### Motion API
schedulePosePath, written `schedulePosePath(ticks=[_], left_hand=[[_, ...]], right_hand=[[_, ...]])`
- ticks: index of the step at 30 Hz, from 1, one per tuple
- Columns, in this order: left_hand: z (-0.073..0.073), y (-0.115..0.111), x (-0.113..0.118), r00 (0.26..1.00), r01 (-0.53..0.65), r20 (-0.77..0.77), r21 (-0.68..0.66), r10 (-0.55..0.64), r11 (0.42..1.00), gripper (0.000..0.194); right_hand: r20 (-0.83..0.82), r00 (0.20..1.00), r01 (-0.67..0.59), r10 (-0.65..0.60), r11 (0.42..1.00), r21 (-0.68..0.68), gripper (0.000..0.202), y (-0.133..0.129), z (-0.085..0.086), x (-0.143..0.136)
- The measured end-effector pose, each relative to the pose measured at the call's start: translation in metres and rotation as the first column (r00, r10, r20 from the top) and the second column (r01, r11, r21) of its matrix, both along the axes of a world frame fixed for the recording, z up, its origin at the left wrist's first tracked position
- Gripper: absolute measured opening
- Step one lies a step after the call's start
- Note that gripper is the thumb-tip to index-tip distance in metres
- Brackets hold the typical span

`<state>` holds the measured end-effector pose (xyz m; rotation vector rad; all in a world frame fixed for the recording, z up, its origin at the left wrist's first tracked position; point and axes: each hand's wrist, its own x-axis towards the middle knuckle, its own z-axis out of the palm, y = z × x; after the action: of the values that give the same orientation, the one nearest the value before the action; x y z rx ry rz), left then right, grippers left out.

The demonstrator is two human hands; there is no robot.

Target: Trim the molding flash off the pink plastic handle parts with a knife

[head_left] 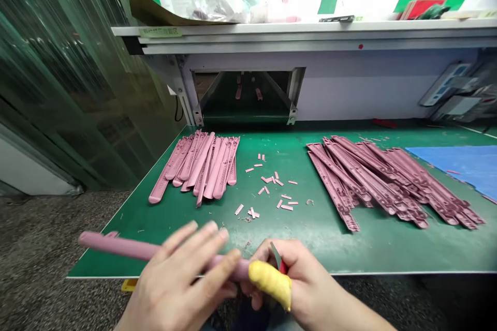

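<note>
A long pink plastic part (120, 246) lies slantwise across the front edge of the green table, its rounded end pointing left. My left hand (182, 274) rests over its middle, the thumb and fingers closed around it, slightly blurred. At its right end my right hand (285, 276) grips the part, a yellow cover (269, 282) on the thumb. That same hand holds a small knife (278, 258) with a red handle, its blade pointing up. The fingers' undersides are partly hidden.
Pink parts are piled at left (209, 165) and more at right (373, 181) on the green table (295, 243). Small pink pieces (287, 207) lie between. Behind is a conveyor opening (246, 108) below a shelf (272, 36); a blue sheet (462, 163) lies right.
</note>
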<state>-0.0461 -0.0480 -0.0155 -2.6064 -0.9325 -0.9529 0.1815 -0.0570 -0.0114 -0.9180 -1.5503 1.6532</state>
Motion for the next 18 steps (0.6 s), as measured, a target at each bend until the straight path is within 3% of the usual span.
schedulePosePath(ticks=[2, 3, 5, 6, 8, 10, 12, 15, 18], left_hand=[[0.005, -0.001, -0.007, 0.971, 0.165, -0.155, -0.123, -0.184, 0.979, 0.053], [0.010, 0.001, -0.011, 0.964, 0.172, -0.177, -0.162, -0.200, 0.972, 0.050], [0.022, 0.009, -0.018, 0.957, 0.117, -0.242, -0.181, -0.159, 0.976, 0.050], [0.028, 0.013, -0.022, 0.945, 0.085, -0.299, -0.162, -0.131, 0.983, 0.050], [0.039, 0.018, -0.025, 0.907, 0.055, -0.411, -0.104, -0.093, 0.993, 0.049], [0.046, 0.020, -0.025, 0.877, 0.065, -0.473, -0.058, -0.085, 0.996, 0.049], [0.052, 0.019, -0.022, 0.863, 0.090, -0.494, -0.056, -0.106, 0.994, 0.052], [0.057, 0.015, -0.016, 0.864, 0.101, -0.489, -0.070, -0.123, 0.992, 0.056], [0.058, 0.010, -0.015, 0.892, 0.106, -0.433, -0.071, -0.127, 0.992, 0.051]], right_hand=[[-0.019, 0.996, -0.082, 0.082, 0.996, -0.037, 0.030, 0.003, 0.008, 0.010], [0.020, 0.997, -0.073, 0.072, 0.997, 0.018, 0.029, 0.004, 0.009, 0.014], [0.178, 0.984, -0.033, -0.015, 0.965, 0.261, 0.028, 0.006, 0.005, 0.019], [0.259, 0.963, -0.037, -0.078, 0.911, 0.412, 0.033, 0.006, 0.002, 0.020], [0.380, 0.901, -0.109, -0.210, 0.737, 0.667, 0.048, 0.008, -0.006, 0.017], [0.431, 0.832, -0.193, -0.349, 0.547, 0.815, 0.060, 0.011, -0.013, 0.010], [0.435, 0.763, -0.251, -0.478, 0.400, 0.881, 0.060, 0.015, -0.016, 0.003], [0.456, 0.723, -0.350, -0.518, 0.295, 0.889, 0.045, 0.020, -0.015, -0.001], [0.488, 0.726, -0.400, -0.485, 0.279, 0.873, 0.033, 0.021, -0.011, 0.002]])
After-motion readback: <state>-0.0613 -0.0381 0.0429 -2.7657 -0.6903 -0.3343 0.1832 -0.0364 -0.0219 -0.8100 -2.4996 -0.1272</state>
